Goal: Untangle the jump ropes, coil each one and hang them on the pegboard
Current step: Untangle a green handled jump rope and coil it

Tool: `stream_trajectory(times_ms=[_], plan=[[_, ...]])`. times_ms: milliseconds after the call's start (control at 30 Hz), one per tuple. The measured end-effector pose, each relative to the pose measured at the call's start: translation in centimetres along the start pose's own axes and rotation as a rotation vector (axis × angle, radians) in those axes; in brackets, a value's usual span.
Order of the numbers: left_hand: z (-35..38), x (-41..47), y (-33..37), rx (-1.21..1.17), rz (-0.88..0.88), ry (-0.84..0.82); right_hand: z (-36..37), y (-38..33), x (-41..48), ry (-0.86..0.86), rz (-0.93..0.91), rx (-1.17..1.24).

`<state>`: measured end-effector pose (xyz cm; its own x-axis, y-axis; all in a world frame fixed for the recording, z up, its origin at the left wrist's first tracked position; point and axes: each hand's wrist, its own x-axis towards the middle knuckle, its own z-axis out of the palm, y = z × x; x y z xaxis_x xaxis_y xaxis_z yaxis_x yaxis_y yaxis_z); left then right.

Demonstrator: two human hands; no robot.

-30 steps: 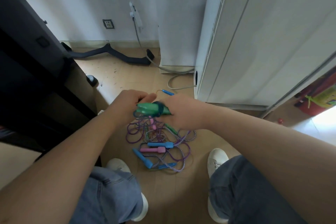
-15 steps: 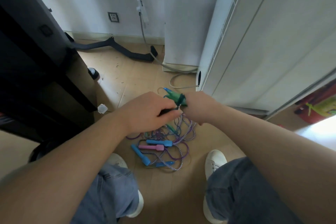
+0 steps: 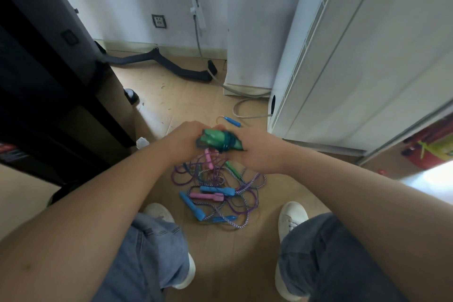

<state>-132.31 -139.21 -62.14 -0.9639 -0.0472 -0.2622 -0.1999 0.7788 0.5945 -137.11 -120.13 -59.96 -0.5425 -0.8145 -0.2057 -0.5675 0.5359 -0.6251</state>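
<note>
Both hands closed round the green rope, cord wound about its handles.

Our left hand (image 3: 186, 138) and right hand (image 3: 255, 152) meet above the floor, each gripping an end of the green jump rope (image 3: 218, 141), whose dark cord wraps the paired handles (how the fingers lie underneath we cannot tell). Just below, nearer our feet, the tangled pile (image 3: 220, 193) of purple and striped ropes with pink and blue handles lies on the wooden floor (image 3: 171, 100). One blue handle (image 3: 231, 121) lies apart on the far side. We judge this to be the coiling step for one rope. Next we must secure the wrap and find the pegboard, which is not in view.
</note>
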Motion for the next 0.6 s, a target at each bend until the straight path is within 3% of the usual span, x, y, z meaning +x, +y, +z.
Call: stream_trajectory(times_ms=[133, 267, 433, 600], plan=[[0.6, -0.4, 0.9, 0.129, 0.121, 0.063, -0.9, 0.9, 0.4, 0.22, 0.125, 0.006], [0.9, -1.0, 1.5, 0.187, 0.301, 0.014, -0.5, 2.7, 1.2, 0.237, 0.309, -0.19], [1.5, -1.7, 2.5, 0.207, 0.511, -0.059, 0.5, 2.8, 1.1, 0.034, 0.415, -0.434], [0.4, -1.5, 2.4, 0.107, 0.499, 0.071, 2.0, 1.9, 1.5, -0.102, 0.235, -0.568]])
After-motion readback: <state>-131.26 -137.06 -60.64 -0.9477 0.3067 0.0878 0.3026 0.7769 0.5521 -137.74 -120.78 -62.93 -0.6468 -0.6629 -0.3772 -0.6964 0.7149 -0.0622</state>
